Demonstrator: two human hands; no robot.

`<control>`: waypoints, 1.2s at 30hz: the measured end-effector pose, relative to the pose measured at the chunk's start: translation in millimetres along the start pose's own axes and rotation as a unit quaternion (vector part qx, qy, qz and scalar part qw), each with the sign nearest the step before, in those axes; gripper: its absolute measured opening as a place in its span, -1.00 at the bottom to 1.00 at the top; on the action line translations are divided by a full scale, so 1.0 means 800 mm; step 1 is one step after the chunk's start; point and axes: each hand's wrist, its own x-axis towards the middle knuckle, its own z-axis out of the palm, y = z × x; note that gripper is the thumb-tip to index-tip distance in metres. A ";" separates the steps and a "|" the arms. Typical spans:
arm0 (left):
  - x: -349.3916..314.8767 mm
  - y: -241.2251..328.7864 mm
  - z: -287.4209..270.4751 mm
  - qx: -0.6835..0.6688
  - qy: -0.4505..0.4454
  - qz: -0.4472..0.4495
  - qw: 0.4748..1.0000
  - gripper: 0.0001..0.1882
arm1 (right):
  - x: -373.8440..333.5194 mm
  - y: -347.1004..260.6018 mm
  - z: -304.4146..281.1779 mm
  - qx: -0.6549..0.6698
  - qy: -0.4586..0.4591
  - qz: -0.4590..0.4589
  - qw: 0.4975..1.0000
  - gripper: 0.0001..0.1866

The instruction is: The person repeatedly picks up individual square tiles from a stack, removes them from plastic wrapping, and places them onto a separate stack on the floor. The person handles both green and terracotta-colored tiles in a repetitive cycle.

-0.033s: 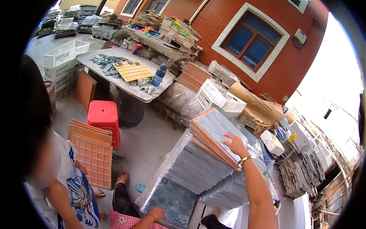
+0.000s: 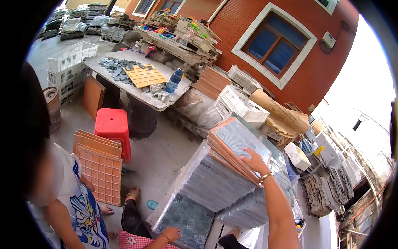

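Observation:
My right hand (image 2: 256,162) lies with its fingers spread on a grey mesh-patterned sheet (image 2: 238,135). That sheet tops a few orange grid trays (image 2: 230,155), tilted on tall stacks of grey tiles (image 2: 211,180). Near the lower edge, my left hand (image 2: 172,235) is curled beside a lower stack of dark green stone tiles (image 2: 186,218) wrapped in clear plastic. Whether anything is inside its fingers is hidden. More tiles (image 2: 273,155) lie to the right of the sheet.
A person in a printed top (image 2: 85,207) is close on my left. Orange trays (image 2: 99,170) lean by a red stool (image 2: 112,128). Behind, a table (image 2: 97,64) bears loose stone chips, a yellow slatted board (image 2: 145,75) and a blue bottle (image 2: 174,81). White crates (image 2: 238,103) stand farther right.
My right hand has slid very slightly toward me over the mesh-patterned sheet. My left hand has stayed in place.

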 end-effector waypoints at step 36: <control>0.036 0.035 0.005 -0.128 -0.042 0.046 0.990 -0.56 | 0.055 -0.126 -0.295 -0.267 0.180 0.038 0.946 -0.80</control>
